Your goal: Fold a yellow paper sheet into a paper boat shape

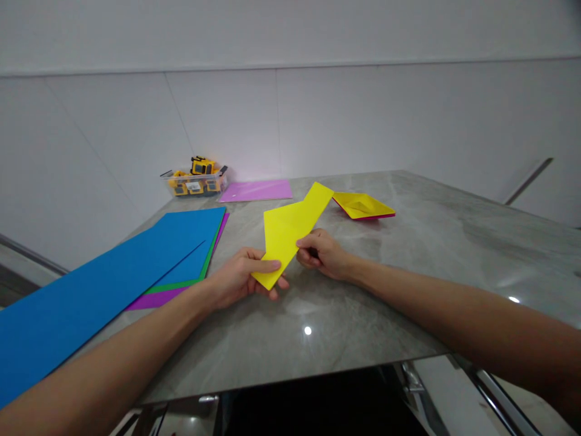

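Observation:
A folded sheet of yellow paper (290, 221) is held up above the table, between my two hands. My left hand (247, 270) grips its lower corner, thumb in front and fingers behind. At its right edge, my right hand (324, 251) pinches the paper between thumb and curled fingers. The yellow sheet has angled edges, and a narrower strip juts to the upper right. Just beyond it on the table lies a folded paper boat (362, 207), yellow on top with a red underside.
Blue sheets (136, 254) lie at the left over green and purple ones, one reaching past the table's edge. A pink sheet (258, 190) lies at the back. Beside it, a clear plastic box (195, 184) holds yellow toy vehicles. The grey table (363, 315) meets a white wall.

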`<control>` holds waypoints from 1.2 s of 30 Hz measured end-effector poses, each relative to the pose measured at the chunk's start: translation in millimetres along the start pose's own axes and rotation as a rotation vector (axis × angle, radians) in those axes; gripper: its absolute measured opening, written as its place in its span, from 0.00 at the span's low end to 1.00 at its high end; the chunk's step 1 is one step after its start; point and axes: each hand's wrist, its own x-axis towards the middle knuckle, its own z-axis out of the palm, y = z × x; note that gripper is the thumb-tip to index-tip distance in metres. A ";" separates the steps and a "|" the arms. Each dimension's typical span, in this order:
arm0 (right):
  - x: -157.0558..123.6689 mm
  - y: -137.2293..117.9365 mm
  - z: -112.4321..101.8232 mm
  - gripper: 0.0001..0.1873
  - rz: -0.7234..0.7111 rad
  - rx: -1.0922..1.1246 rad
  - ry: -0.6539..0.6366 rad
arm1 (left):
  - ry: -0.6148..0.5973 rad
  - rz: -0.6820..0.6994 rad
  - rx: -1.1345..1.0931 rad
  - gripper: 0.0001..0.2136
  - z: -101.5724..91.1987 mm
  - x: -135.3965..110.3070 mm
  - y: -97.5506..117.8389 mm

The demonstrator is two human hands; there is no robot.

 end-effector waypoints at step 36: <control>6.7 -10.2 -38.0 0.22 -0.140 -0.166 -0.066 | 0.001 -0.088 0.014 0.10 7.0 3.9 5.0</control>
